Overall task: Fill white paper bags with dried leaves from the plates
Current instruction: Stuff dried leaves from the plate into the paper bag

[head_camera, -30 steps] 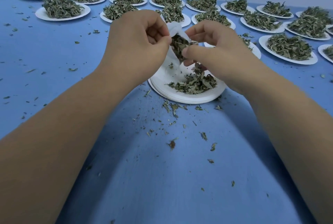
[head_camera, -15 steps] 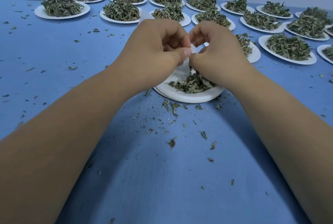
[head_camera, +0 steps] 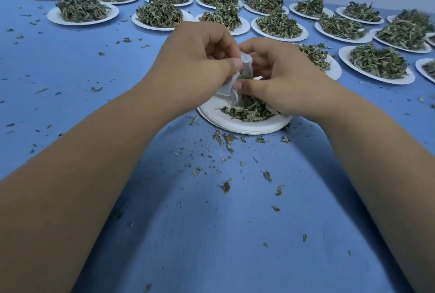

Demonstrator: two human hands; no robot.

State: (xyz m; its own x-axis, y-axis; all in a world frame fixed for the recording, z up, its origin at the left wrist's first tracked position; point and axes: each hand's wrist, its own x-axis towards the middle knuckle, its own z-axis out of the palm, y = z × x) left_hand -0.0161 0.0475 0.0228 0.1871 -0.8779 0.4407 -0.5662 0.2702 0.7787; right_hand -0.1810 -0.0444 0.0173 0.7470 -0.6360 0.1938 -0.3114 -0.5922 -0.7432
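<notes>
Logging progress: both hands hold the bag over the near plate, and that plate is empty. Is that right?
Not quite. The plate is not empty: a pile of leaves lies on it, as the head view shows. The rest stands: the left hand and the right hand hold the bag over that plate.

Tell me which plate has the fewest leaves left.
The nearest plate, closest to you: only a thin layer remains, while the other plates carry heaps.
</notes>
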